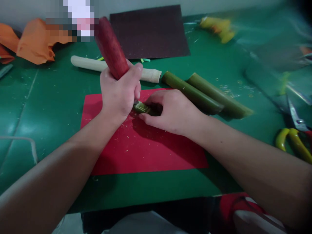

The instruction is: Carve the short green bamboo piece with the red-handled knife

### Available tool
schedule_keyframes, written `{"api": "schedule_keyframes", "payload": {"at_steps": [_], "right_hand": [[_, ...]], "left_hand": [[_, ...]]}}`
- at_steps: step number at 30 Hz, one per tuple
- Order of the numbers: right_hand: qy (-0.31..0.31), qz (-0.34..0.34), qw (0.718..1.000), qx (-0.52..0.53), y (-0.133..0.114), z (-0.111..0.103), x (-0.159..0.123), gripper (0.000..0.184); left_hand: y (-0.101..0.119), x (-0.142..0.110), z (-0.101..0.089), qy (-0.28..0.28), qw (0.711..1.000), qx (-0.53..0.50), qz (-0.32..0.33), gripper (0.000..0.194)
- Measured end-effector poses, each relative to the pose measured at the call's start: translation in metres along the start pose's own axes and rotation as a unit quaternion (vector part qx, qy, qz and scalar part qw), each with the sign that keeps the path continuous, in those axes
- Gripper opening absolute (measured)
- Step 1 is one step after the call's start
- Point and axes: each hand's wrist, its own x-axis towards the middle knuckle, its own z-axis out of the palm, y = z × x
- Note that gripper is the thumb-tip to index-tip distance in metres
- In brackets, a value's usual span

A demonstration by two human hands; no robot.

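Note:
My left hand (120, 88) is wrapped round the thick red wooden handle of a carving tool (112, 48), which tilts up and to the left. Only a sliver of its metal end shows below the fist, touching or close to a short green bamboo piece (141, 107). Thumb and fingers of my right hand (174, 110) pinch that piece, hiding its right part. Pale scratches mark its visible surface. Beneath both hands lies a red sheet (151, 152), dotted with small shavings.
Two green bamboo lengths (195, 92) lie right of the sheet, and a pale stick (151, 75) behind it. A dark sheet (149, 32) and orange cloth (35, 42) are at the back. Yellow-handled scissors (296, 139) rest at the right of the green table (151, 188).

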Motion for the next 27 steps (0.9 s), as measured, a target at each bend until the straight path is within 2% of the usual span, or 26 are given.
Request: {"api": "schedule_keyframes", "payload": {"at_steps": [2,11,14,19,27], "right_hand": [[0.0,-0.002,1.0,0.0,0.0002,0.0002,-0.0001,0.019],[-0.001,-0.005,1.0,0.016,-0.0004,0.0015,-0.0002,0.018],[0.002,0.002,1.0,0.031,0.0006,0.0016,0.0001,0.018],[0.005,0.004,1.0,0.029,0.002,0.0012,0.0008,0.017],[0.004,0.002,1.0,0.022,0.0014,0.0019,0.0008,0.018]], "left_hand": [[0.0003,-0.0001,-0.0007,-0.012,1.0,0.016,-0.01,0.036],[0.0014,0.0013,0.0019,-0.002,1.0,0.022,-0.004,0.038],[0.0012,0.0014,0.0011,-0.02,1.0,0.022,-0.009,0.038],[0.0007,0.0021,0.001,0.011,1.0,0.009,0.002,0.035],[-0.0019,0.0017,0.0011,-0.004,0.999,0.044,-0.017,0.037]]}}
